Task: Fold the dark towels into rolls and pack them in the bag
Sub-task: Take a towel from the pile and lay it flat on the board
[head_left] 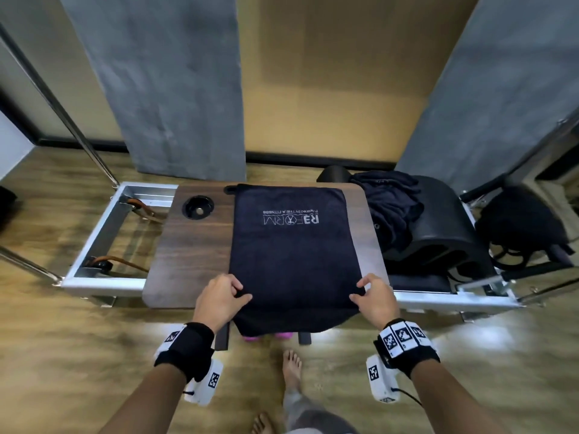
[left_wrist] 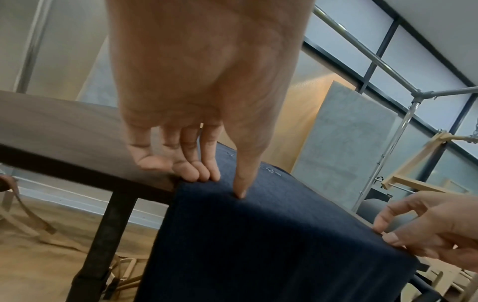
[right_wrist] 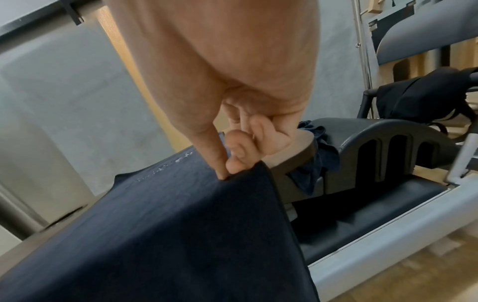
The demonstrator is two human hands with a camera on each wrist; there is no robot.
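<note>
Dark navy terry towel (head_left: pixel 291 245) flat on brown wooden board (head_left: pixel 194 245) | left hand (head_left: pixel 219 297), right hand (head_left: pixel 374 297) pinch near edge | soft, limp, light: grip corners

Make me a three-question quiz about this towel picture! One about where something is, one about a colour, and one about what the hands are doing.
1. Where does the spread towel lie?
A. on the floor
B. on the wooden board, its near end hanging over the edge
C. inside the bag

2. What colour is the lettering on the towel?
A. white
B. red
C. yellow

3. What are the hands doing?
A. both rest flat on the floor
B. one lifts the bag
C. the left hand and right hand each pinch a side edge of the towel

Answers: 1 B, the head view shows it flat on the board with its end draped over; 2 A, the logo is white on dark cloth; 3 C, thumb and fingers close on the edges in all views.
</note>
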